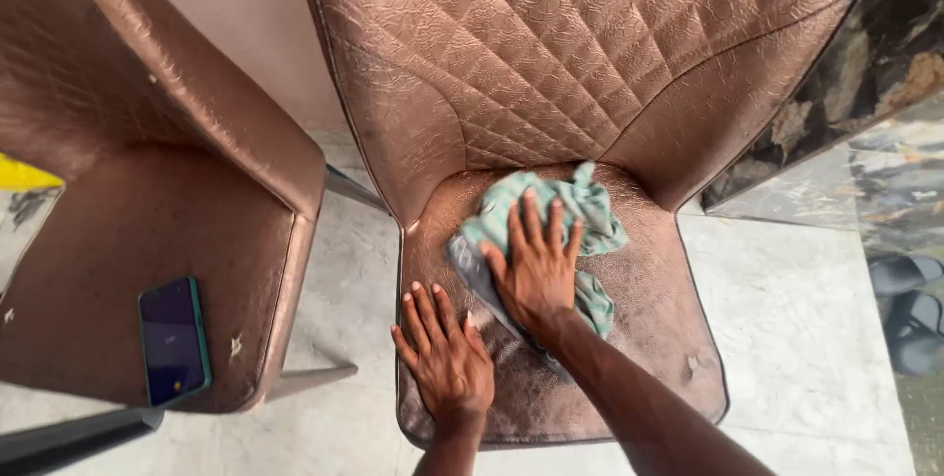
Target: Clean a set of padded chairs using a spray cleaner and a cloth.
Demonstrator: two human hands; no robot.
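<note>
Floor: pale marble tiles (796, 289).
Seat: bronze quilted leatherette chair (590, 63).
Cloth: crumpled teal-and-grey rag (590, 210), laid on the seat cushion.
Right hand (536, 269): grip released, fingers spread, pressed flat on the rag.
Left hand (447, 363): grip released, laid flat on the cushion.
Neighbouring chair (118, 230): dark smartphone (173, 340) carried.

I count two chairs: one chair (551, 92) in front of me, with quilted bronze-coloured covering, and a second chair (128, 240) of the same kind at my left. There is one cloth (575, 206), green with a grey part. I see one phone (174, 341) with a teal edge. My two hands are here, my left hand (447, 358) and my right hand (536, 265). At the right edge there are two dark slippers (910, 304).
</note>
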